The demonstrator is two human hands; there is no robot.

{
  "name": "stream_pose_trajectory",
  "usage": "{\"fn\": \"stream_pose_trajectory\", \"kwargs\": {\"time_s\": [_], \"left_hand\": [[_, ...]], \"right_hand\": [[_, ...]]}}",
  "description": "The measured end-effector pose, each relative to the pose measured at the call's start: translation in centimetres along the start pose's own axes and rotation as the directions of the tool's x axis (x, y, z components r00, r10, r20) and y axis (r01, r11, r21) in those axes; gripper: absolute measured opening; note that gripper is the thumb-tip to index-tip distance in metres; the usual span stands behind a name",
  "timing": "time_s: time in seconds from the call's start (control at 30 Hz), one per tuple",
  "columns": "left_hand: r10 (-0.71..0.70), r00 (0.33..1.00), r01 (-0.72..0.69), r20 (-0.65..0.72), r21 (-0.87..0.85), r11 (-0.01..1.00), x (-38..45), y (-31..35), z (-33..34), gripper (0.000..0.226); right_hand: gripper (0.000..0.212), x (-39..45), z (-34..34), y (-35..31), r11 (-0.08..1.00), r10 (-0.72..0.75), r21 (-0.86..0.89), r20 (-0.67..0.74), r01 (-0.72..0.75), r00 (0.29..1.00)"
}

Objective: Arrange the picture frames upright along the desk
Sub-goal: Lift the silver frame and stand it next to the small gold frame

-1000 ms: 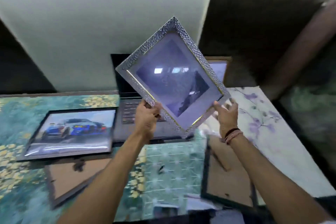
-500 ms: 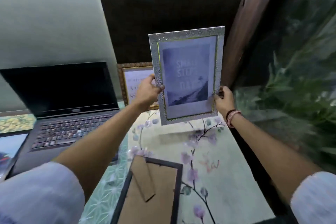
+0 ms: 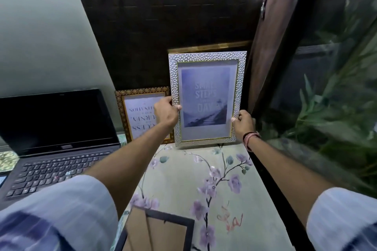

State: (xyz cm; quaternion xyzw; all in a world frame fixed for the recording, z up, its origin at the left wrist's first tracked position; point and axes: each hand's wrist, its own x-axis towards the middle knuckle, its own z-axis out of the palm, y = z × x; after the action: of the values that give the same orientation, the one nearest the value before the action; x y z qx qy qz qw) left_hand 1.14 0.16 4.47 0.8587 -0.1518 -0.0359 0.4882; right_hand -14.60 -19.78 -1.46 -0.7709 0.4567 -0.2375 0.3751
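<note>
I have the silver frame by both long sides, right of centre in the picture: my left hand pinches its left edge about halfway up, thumb lapped over the pebbled front moulding, and my right hand closes on the right edge lower down, near the bottom corner. Both are closed on the moulding itself, not on the glass. The frame stands upright in portrait, its bottom edge at or just on the floral desk mat at the back of the desk; I cannot tell whether its weight is fully down or what props it from behind. A strip of gold frame shows just above its top edge, so something stands behind it, and the brown patterned frame stands just beside it at centre, its print upside down. I judge this one light and stiff enough that two fingertip holds steer it easily, but the glazed front is fragile and would smudge and slip under my thumbs, so the textured border is the place to hold. The smooth mat may let the foot slide forward if I lean it too far back. At the bottom centre another frame lies face down, back board up, yet to be stood; the laptop fills the left.
</note>
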Motion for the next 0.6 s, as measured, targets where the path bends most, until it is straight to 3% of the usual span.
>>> {"fn": "stream_pose_trajectory", "kwargs": {"time_s": [0.43, 0.6], "left_hand": [[-0.013, 1.000, 0.013, 0.028, -0.008, 1.000, 0.3, -1.4, -0.1, 0.020], [-0.016, 0.999, 0.016, 0.031, -0.004, 1.000, 0.0, -2.1, 0.1, 0.028]], "right_hand": [[0.007, 0.0, 1.4, -0.4, 0.998, -0.023, -0.065, -0.038, 0.021, 0.999], [0.017, -0.2, 1.2, -0.9, 0.999, 0.022, -0.039, -0.018, -0.023, 1.000]]}}
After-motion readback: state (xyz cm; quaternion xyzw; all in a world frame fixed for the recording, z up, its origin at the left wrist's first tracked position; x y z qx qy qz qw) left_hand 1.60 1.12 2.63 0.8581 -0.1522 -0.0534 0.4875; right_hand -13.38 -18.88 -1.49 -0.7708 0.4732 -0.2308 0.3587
